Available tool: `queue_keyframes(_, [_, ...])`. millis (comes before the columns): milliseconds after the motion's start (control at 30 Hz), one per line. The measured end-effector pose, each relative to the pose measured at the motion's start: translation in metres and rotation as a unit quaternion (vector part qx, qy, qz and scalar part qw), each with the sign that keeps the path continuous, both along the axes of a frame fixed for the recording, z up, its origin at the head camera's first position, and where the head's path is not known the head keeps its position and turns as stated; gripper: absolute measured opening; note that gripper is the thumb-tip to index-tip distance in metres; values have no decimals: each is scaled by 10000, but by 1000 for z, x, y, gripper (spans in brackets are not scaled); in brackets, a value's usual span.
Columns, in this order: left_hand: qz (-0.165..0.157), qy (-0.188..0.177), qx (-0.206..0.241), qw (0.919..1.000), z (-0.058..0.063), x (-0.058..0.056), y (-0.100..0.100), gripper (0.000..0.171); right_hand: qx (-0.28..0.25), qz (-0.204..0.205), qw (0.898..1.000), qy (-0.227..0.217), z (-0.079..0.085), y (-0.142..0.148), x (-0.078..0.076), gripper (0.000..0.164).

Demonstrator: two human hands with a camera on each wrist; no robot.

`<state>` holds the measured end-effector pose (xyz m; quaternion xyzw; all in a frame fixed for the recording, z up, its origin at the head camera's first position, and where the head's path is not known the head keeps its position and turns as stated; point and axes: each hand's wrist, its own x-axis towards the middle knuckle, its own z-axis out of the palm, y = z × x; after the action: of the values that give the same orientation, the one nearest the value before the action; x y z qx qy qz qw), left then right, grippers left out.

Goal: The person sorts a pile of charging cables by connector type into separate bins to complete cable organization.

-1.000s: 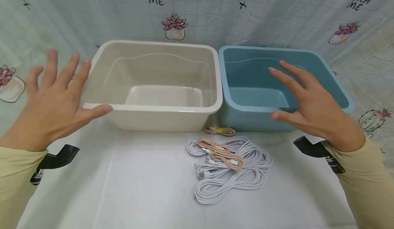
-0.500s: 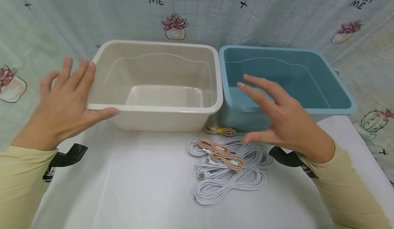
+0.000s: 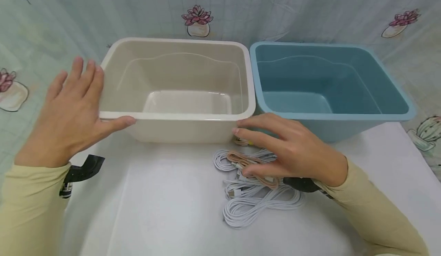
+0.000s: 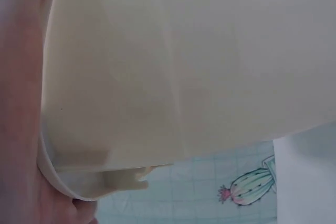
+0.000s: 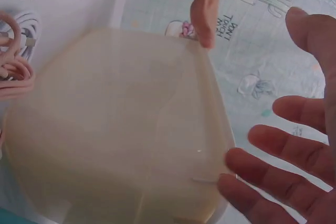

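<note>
A beige plastic bin (image 3: 186, 128) stands at the back left, beside a blue plastic bin (image 3: 344, 117). My left hand (image 3: 74, 112) rests on the beige bin's front-left corner, fingers extended and thumb along the front rim; the left wrist view shows it against the rim. Hovering over the cables, my right hand (image 3: 293, 149) has its fingers extended and spread, the fingertips by the beige bin's front-right corner. Beneath it lie coiled white cables (image 3: 246, 212) with a peach cable (image 3: 241, 157) on top. Another peach cable with a yellow tie (image 3: 242, 142) is partly hidden by the right hand.
Both bins stand against a printed cloth backdrop (image 3: 234, 18) with plant drawings. White covering spreads over the table (image 3: 172, 194) in front of them. No contents show inside either bin.
My right hand has moved left and down from above the blue bin to over the cables. My left hand has shifted right onto the beige bin's corner. The head view has tilted slightly.
</note>
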<state>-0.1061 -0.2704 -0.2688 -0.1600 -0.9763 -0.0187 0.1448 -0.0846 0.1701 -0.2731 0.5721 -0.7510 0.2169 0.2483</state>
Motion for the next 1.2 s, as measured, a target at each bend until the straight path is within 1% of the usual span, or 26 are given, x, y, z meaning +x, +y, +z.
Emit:
queue_keyframes(67, [46, -323, 57, 9995, 2, -1, 1, 122, -32, 54, 9999, -128, -4, -1, 0, 57])
queue_keyframes(167, [81, -699, 212, 9973, 3, -4, 3, 119, 41, 40, 9995, -326, -13, -1, 0, 49])
queue_keyframes(267, [116, -845, 355, 9957, 3, -4, 4, 118, 253, -64, 9984, -498, -21, -1, 0, 44])
queue_keyframes(500, [157, -859, 621, 9942, -2, 4, 1, 115, 731, -396, 9953, -503, -33, -4, -6, 38])
queue_keyframes(633, [167, -777, 720, 9942, -1, 8, -1, 116, 887, -615, 9920, -652, -39, -5, -10, 39])
queue_keyframes(733, [188, -703, 693, 9949, 0, 9, -2, 116, 1087, -763, 9879, -797, -44, -7, -12, 42])
queue_keyframes(833, [136, -678, 714, 9950, 0, 9, -2, 116, 1335, -867, 9825, -968, -51, -8, -13, 42])
queue_keyframes(967, [43, -639, 823, 9945, -2, 9, -1, 114, 1646, -942, 9734, -1282, -56, -8, -13, 42])
queue_keyframes(1133, [83, -646, 846, 9943, -7, 8, -1, 114, 2032, -1064, 9614, -1521, -58, -9, -14, 48])
queue_keyframes(1200, [96, -657, 856, 9941, -8, 7, -1, 113, 2173, -1136, 9572, -1540, -57, -9, -13, 55])
